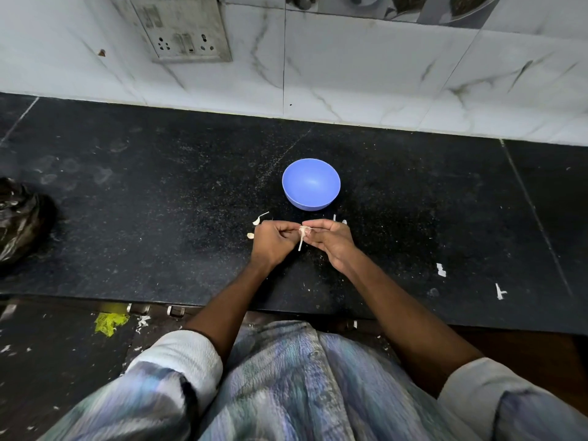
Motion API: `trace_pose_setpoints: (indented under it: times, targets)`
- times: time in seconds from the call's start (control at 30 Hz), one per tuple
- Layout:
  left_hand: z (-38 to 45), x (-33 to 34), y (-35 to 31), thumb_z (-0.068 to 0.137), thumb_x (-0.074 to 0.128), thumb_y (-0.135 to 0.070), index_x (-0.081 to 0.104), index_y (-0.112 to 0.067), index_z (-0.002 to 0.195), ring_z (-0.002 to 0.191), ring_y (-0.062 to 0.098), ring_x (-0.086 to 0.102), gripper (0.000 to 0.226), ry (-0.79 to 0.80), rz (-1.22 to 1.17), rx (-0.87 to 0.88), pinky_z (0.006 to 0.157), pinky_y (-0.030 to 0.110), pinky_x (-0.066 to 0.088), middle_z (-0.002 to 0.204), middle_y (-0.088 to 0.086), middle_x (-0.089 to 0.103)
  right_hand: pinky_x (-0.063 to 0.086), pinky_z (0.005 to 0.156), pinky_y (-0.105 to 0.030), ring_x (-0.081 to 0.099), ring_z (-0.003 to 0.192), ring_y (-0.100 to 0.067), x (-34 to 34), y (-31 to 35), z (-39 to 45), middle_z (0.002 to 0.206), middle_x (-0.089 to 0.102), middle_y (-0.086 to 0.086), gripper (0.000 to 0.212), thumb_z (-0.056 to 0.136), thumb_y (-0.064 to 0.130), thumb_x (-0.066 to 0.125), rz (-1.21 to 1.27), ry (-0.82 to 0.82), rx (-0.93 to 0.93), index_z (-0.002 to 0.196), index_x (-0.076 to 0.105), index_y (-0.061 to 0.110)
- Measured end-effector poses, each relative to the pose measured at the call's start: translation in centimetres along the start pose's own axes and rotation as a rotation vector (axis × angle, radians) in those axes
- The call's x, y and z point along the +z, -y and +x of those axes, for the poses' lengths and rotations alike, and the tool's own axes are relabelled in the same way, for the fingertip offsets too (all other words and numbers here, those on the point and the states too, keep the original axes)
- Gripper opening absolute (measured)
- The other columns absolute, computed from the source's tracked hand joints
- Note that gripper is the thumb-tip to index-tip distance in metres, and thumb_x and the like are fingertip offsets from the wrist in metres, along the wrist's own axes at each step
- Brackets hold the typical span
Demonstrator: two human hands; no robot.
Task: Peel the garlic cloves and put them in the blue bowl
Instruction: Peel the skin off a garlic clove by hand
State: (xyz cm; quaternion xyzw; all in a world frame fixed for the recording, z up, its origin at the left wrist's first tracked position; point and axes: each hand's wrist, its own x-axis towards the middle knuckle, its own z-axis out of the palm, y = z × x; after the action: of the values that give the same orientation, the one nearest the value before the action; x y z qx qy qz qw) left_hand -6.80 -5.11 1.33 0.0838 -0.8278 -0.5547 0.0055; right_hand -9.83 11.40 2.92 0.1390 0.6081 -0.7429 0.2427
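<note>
A blue bowl point(311, 184) stands on the black counter, nothing visible inside it. Just in front of it both hands meet over a small pale garlic clove point(304, 231). My right hand point(331, 241) pinches the clove at its fingertips. My left hand point(273, 241) has curled fingers touching the clove's left side, and a thin strip of skin hangs down from the clove. Two loose garlic pieces point(256, 221) lie on the counter beside my left hand; whether they are cloves or peel I cannot tell.
The black stone counter point(159, 218) ends at a white tiled wall with a socket plate point(183, 30). A dark plastic bag point(19, 221) sits at the far left. Small white scraps point(441, 270) lie at the right.
</note>
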Motion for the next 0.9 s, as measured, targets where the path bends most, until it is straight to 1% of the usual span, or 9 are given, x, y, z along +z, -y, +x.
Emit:
trace_pose_setpoints:
  times: [0.07, 0.13, 0.23, 0.33, 0.47, 0.53, 0.63, 0.73, 0.9]
  targets:
    - [0.0, 0.0, -0.4, 0.088, 0.078, -0.011, 0.086, -0.015, 0.101, 0.062, 0.000, 0.066, 0.015, 0.006, 0.038, 0.025, 0.063, 0.020, 0.056, 0.076, -0.009, 0.079, 0.061, 0.083, -0.026, 0.076, 0.089, -0.018, -0.1, 0.0, 0.0, 0.098, 0.077, -0.015, 0.027, 0.089, -0.010, 0.070, -0.001, -0.002, -0.002, 0.114, 0.070, -0.003]
    - [0.2, 0.0, -0.5, 0.087, 0.081, -0.016, 0.086, -0.016, 0.101, 0.069, 0.010, 0.075, 0.015, 0.019, 0.057, 0.035, 0.070, 0.024, 0.061, 0.077, -0.007, 0.079, 0.060, 0.080, -0.025, 0.076, 0.088, -0.018, -0.1, 0.0, 0.0, 0.098, 0.077, -0.015, 0.026, 0.089, -0.009, 0.071, 0.008, -0.007, -0.006, 0.114, 0.070, -0.003]
    - [0.3, 0.0, -0.6, 0.085, 0.084, -0.021, 0.086, -0.016, 0.101, 0.077, 0.017, 0.077, 0.017, 0.025, 0.075, 0.058, 0.074, 0.031, 0.064, 0.077, -0.006, 0.079, 0.060, 0.078, -0.024, 0.076, 0.088, -0.017, -0.2, 0.0, 0.2, 0.099, 0.077, -0.015, 0.024, 0.089, -0.007, 0.072, 0.023, -0.012, -0.012, 0.113, 0.071, -0.003]
    - [0.3, 0.5, -0.3, 0.082, 0.083, -0.021, 0.086, -0.017, 0.098, 0.074, 0.016, 0.075, 0.017, 0.010, 0.145, 0.096, 0.070, 0.037, 0.062, 0.077, -0.004, 0.079, 0.059, 0.080, -0.025, 0.076, 0.091, -0.019, -0.2, -0.3, 0.2, 0.102, 0.077, -0.017, 0.025, 0.089, -0.006, 0.072, 0.007, -0.025, -0.005, 0.114, 0.071, -0.003]
    - [0.1, 1.0, 0.1, 0.083, 0.082, -0.020, 0.086, -0.016, 0.097, 0.073, 0.014, 0.073, 0.015, -0.027, 0.182, 0.113, 0.070, 0.035, 0.061, 0.081, 0.001, 0.078, 0.059, 0.082, -0.025, 0.075, 0.094, -0.021, -0.2, -0.5, 0.2, 0.108, 0.076, -0.021, 0.026, 0.089, -0.006, 0.072, -0.001, -0.049, 0.014, 0.115, 0.071, -0.003]
    - [0.0, 0.9, 0.3, 0.086, 0.084, -0.017, 0.086, -0.017, 0.105, 0.077, 0.009, 0.074, 0.019, 0.013, 0.042, 0.064, 0.076, 0.030, 0.060, 0.084, -0.002, 0.079, 0.060, 0.084, -0.026, 0.075, 0.094, -0.021, -0.5, -0.4, 0.2, 0.104, 0.077, -0.019, 0.025, 0.088, -0.009, 0.071, 0.017, -0.044, 0.012, 0.112, 0.073, -0.001]
    - [-0.1, 0.5, 0.7, 0.088, 0.086, -0.015, 0.084, -0.014, 0.108, 0.091, 0.018, 0.080, 0.020, 0.065, -0.244, -0.068, 0.088, 0.034, 0.062, 0.094, 0.001, 0.083, 0.060, 0.089, -0.028, 0.074, 0.094, -0.021, -0.7, -0.4, 0.3, 0.100, 0.077, -0.016, 0.027, 0.089, -0.012, 0.067, 0.030, 0.000, 0.015, 0.113, 0.073, 0.000]
    - [-0.3, 0.6, 0.7, 0.086, 0.087, -0.009, 0.083, -0.006, 0.104, 0.088, 0.019, 0.080, 0.019, 0.021, -0.330, -0.125, 0.086, 0.033, 0.064, 0.093, 0.004, 0.082, 0.057, 0.098, -0.032, 0.073, 0.097, -0.020, -0.5, -0.3, 0.1, 0.101, 0.076, -0.014, 0.028, 0.089, -0.009, 0.069, -0.005, 0.041, 0.028, 0.115, 0.072, 0.000]
    - [-0.4, 0.7, 0.7, 0.087, 0.083, -0.002, 0.081, -0.001, 0.103, 0.091, 0.025, 0.079, 0.016, 0.008, -0.531, -0.225, 0.088, 0.032, 0.064, 0.097, 0.015, 0.081, 0.058, 0.084, -0.023, 0.073, 0.089, -0.015, -0.2, 0.0, 0.1, 0.096, 0.077, -0.011, 0.025, 0.090, -0.007, 0.070, -0.004, 0.057, 0.009, 0.114, 0.072, 0.001]
